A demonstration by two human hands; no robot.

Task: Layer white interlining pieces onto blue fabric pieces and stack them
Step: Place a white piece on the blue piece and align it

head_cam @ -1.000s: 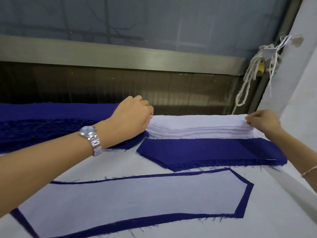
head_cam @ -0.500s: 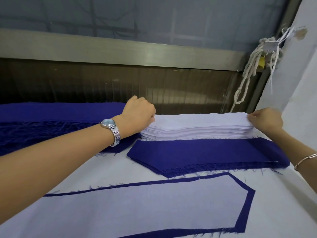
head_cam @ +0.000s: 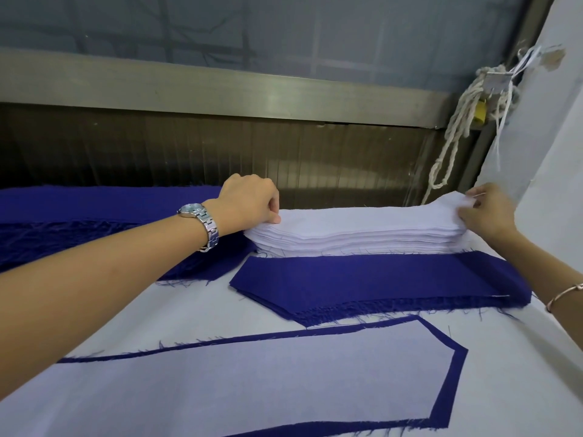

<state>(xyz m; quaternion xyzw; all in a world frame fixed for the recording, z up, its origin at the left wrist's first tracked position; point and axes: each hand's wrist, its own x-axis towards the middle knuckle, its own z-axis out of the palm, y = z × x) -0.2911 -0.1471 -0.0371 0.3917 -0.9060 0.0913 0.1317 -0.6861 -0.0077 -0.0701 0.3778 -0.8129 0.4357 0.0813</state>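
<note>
Left hand (head_cam: pixel 249 201): pinching its end of the interlining stack (head_cam: pixel 362 228).
Right hand (head_cam: pixel 487 212): pinching raised top plies (head_cam: pixel 454 203).
Tip: peel just one ply, evenly.

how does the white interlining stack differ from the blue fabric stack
The stack of white interlining pieces is taller, the stack of blue fabric pieces flatter. The left hand and right hand pinch the white stack's ends; the blue stack lies untouched. Both are long strips.
</note>
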